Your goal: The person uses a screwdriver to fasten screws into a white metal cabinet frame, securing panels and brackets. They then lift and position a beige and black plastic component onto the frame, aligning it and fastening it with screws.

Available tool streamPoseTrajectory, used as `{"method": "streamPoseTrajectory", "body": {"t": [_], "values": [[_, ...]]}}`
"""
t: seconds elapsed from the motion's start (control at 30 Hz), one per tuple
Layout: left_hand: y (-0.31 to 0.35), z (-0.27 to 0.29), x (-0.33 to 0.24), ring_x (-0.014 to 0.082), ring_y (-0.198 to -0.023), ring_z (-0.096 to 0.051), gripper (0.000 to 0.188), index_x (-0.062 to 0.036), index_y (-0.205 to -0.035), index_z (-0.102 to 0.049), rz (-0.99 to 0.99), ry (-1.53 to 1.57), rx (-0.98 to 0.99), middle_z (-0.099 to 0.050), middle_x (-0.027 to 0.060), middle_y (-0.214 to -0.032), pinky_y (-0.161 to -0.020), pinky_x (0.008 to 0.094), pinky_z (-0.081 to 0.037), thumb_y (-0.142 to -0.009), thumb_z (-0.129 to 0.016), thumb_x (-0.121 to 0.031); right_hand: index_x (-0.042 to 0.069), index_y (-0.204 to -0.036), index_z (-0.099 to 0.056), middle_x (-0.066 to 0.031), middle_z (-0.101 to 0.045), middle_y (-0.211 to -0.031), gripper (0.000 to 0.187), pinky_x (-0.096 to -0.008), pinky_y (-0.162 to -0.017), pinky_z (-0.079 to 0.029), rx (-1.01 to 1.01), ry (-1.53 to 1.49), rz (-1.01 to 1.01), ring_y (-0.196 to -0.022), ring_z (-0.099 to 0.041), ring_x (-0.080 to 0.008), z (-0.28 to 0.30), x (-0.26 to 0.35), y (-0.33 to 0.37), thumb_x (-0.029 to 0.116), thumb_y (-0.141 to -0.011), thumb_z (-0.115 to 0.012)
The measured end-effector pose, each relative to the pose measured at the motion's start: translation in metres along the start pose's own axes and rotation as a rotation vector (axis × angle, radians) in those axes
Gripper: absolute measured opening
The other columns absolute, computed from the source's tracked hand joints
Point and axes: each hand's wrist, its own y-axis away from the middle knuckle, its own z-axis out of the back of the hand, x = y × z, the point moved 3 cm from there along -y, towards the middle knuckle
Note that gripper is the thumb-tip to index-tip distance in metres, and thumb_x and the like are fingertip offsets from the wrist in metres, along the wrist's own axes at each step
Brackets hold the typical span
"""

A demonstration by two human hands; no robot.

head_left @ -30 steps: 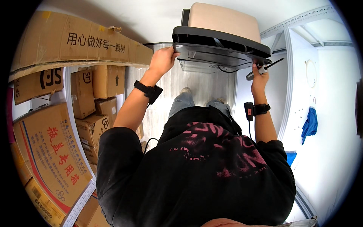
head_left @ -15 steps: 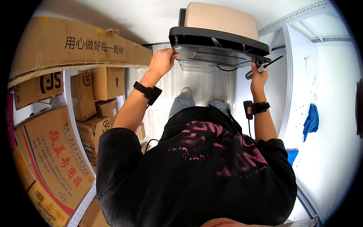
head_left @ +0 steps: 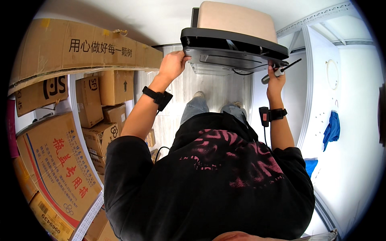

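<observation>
A large black panel-shaped unit (head_left: pixel 235 58) stands in front of me, its dark glossy edge below a beige box-shaped part (head_left: pixel 237 20). Its exact kind I cannot tell. My left hand (head_left: pixel 173 65) pinches the near left corner of the unit between thumb and fingers. At the opposite end, my right hand (head_left: pixel 276 82) has a screwdriver (head_left: pixel 266 79) tucked in its grip, the dark shaft pointing up to the right. The fingertips of that hand also touch the unit's right corner. A black cable (head_left: pixel 242 74) loops below the panel.
On the left, a long cardboard box (head_left: pixel 96 48) lies above shelves holding several cartons (head_left: pixel 56 168). A white panel with a round hole (head_left: pixel 332 74) and blue cloth (head_left: pixel 332 130) is at right. My feet are on pale wood-look flooring (head_left: pixel 161 96).
Hardly anything differs. The unit and both hands keep the same places, with only a very slight shift of the whole view.
</observation>
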Motion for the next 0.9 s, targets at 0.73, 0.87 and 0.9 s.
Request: {"method": "streamPoseTrajectory", "body": {"t": [0.73,0.87,0.9], "values": [[-0.051,0.061,-0.108,0.0313,-0.106,-0.048,0.072,-0.0101,-0.122,-0.05,-0.351,-0.198,-0.242,-0.049,0.0126,-0.12,-0.089,0.0419,-0.039,-0.058,-0.081,-0.02,-0.002,-0.114,-0.049,-0.0088,-0.058,-0.102,0.041,-0.0281,-0.084,-0.044,-0.328,0.18,0.19,-0.092,-0.056,-0.0165,-0.015,-0.022,0.015,0.01,-0.081,-0.071],[-0.057,0.049,-0.103,0.0297,-0.102,-0.049,0.064,-0.0095,-0.121,-0.051,-0.293,-0.286,-0.161,-0.05,0.0105,-0.119,-0.086,0.0402,-0.04,-0.064,-0.078,-0.02,-0.002,-0.115,-0.05,-0.0104,-0.056,-0.106,0.042,-0.0305,-0.089,-0.042,-0.391,0.113,0.127,-0.098,-0.055,-0.0186,-0.022,-0.022,0.013,0.011,-0.081,-0.071],[-0.057,0.048,-0.101,0.0299,-0.101,-0.049,0.063,-0.0094,-0.12,-0.051,-0.295,-0.279,-0.164,-0.05,0.0105,-0.119,-0.086,0.0403,-0.04,-0.064,-0.078,-0.02,-0.002,-0.115,-0.05,-0.011,-0.056,-0.107,0.043,-0.0309,-0.089,-0.042,-0.402,0.121,0.147,-0.098,-0.055,-0.0196,-0.023,-0.023,0.012,0.012,-0.08,-0.071]]}}
